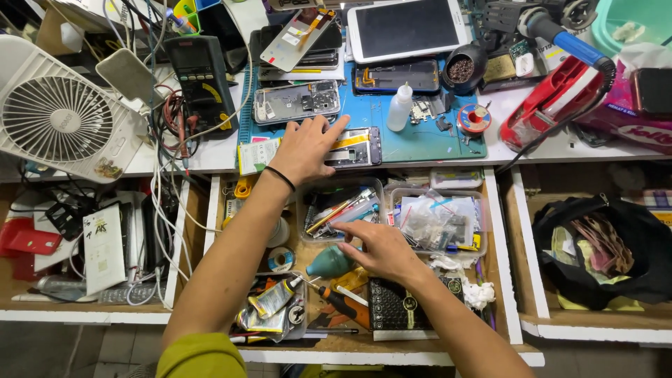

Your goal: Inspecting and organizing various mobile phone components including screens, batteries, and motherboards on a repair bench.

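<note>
With the left hand (pixel 308 148) pressed flat on the opened black-and-yellow phone (pixel 350 147) at the blue mat's (pixel 420 143) front edge, the right hand (pixel 378 248), grasping nothing, fingers the clear plastic tool tray (pixel 341 210) in the open drawer, apparently selecting a tool, which calls for a precise pinch.

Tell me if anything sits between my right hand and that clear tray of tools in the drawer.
Nothing visible does. The right hand hovers at the near edge of the clear tool tray, its fingers reaching the tools; the teal blower bulb lies beside it.

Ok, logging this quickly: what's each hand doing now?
Left hand: open, flat on the opened phone.
Right hand: fingers reaching into the tool tray; grip cannot be told.
</note>
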